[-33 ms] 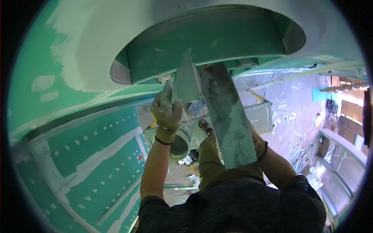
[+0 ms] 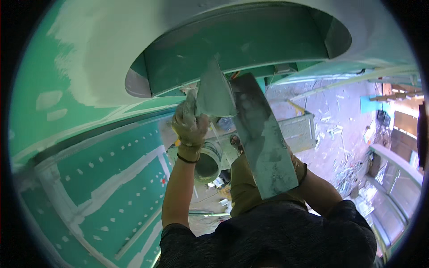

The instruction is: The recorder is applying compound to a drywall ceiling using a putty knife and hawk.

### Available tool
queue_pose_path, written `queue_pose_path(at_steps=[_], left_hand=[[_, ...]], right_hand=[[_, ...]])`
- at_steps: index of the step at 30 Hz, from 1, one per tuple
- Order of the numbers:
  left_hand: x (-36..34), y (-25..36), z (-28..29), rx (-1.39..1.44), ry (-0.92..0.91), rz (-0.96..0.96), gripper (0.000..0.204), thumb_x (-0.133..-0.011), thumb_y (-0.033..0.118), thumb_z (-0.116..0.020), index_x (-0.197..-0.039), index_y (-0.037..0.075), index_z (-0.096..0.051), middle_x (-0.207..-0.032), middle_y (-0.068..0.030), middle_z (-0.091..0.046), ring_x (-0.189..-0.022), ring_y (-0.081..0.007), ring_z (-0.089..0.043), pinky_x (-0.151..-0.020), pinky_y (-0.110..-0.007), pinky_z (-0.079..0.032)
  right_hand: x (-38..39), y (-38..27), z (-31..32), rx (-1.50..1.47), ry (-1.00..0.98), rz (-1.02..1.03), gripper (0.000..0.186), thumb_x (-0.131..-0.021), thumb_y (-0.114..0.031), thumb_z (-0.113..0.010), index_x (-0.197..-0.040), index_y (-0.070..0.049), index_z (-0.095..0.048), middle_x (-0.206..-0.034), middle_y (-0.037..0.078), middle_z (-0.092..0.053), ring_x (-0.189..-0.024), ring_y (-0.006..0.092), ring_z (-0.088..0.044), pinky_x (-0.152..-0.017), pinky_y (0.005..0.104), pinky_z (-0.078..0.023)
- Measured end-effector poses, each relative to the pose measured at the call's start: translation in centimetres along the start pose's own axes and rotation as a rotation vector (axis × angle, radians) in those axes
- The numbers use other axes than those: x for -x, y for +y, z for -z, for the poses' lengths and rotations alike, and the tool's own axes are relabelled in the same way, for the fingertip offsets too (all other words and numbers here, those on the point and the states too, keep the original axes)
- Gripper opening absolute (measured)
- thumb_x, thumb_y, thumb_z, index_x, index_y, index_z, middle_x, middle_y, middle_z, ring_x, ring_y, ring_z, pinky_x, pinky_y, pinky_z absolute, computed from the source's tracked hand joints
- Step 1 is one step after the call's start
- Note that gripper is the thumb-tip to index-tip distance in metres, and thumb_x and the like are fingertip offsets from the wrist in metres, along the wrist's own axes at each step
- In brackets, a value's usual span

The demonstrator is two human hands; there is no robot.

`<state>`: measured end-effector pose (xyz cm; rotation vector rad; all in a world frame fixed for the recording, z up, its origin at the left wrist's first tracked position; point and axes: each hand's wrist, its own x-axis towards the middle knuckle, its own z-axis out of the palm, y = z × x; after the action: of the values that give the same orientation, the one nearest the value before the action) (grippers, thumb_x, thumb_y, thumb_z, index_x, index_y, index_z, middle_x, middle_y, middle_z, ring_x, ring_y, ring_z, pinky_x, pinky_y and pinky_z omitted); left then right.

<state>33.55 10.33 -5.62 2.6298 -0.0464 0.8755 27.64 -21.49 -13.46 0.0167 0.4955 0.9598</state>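
Note:
My plaster-smeared left hand grips a wide putty knife, its blade raised beside the underside edge of an oval green recess in the ceiling. Just right of the knife, my right hand holds a long grey plaster trowel from behind, its broad face smudged with compound and mostly hiding those fingers. The two blades are very close at their upper ends; whether they touch I cannot tell.
Green wallboard with white seams is at left. Below are a bucket, a platform and my foot. The debris-strewn floor stretches right toward a metal frame and stacked boards.
The long trowel has moved slightly down and right, and the putty knife a little to the right at its lower end. My left hand has shifted slightly left.

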Motion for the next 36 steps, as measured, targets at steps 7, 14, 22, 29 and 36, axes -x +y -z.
queue_pose_path(at_steps=[7,14,22,29,36], left_hand=[[-1.0,-4.9,2.0,-0.132,-0.072,-0.459,0.060,-0.082,0.021,-0.074,-0.138,0.007,-0.058,-0.105,-0.0069,-0.066,-0.087,-0.0262,-0.065,-0.078,-0.042,-0.052],[-2.7,-5.8,6.2,-0.239,-0.366,-0.627,0.048,-0.093,0.015,-0.068,-0.139,0.009,-0.054,-0.124,-0.0085,-0.066,-0.094,-0.0269,-0.065,-0.081,-0.041,-0.053],[8.7,0.1,7.1,0.090,-0.601,1.042,0.031,-0.094,0.022,-0.068,-0.111,-0.003,-0.061,-0.095,-0.0154,-0.067,-0.075,-0.0250,-0.063,-0.062,-0.037,-0.048],[17.2,9.6,8.0,0.747,-0.001,1.608,0.032,-0.091,0.012,-0.071,-0.119,0.003,-0.058,-0.075,-0.0007,-0.053,-0.057,-0.0083,-0.044,-0.048,-0.024,-0.033],[20.8,12.5,7.8,0.771,0.011,1.732,0.039,-0.093,0.017,-0.073,-0.126,0.005,-0.056,-0.074,0.0011,-0.050,-0.055,-0.0069,-0.042,-0.046,-0.021,-0.032]], right_hand=[[1.2,1.4,0.9,-0.065,-0.029,0.059,0.038,-0.104,-0.034,-0.056,-0.126,-0.004,-0.060,-0.116,0.011,-0.069,-0.103,0.0257,-0.067,-0.090,0.0426,-0.058],[0.0,-0.1,-0.5,0.017,-0.041,0.159,0.037,-0.103,-0.034,-0.056,-0.125,-0.005,-0.061,-0.114,0.010,-0.069,-0.101,0.0254,-0.068,-0.088,0.0421,-0.057],[-9.1,-17.9,-4.5,0.184,-0.102,0.270,0.035,-0.103,-0.034,-0.057,-0.122,-0.006,-0.063,-0.111,0.009,-0.069,-0.098,0.0251,-0.068,-0.085,0.0414,-0.057],[-18.8,-32.3,-8.4,0.349,-0.045,0.745,0.019,-0.104,-0.028,-0.052,-0.106,-0.012,-0.063,-0.091,0.006,-0.066,-0.079,0.0204,-0.064,-0.072,0.0360,-0.057],[-24.2,-38.6,-11.3,0.387,0.099,0.910,0.013,-0.103,-0.018,-0.056,-0.090,-0.015,-0.056,-0.073,0.000,-0.056,-0.059,0.0127,-0.053,-0.055,0.0314,-0.049]])
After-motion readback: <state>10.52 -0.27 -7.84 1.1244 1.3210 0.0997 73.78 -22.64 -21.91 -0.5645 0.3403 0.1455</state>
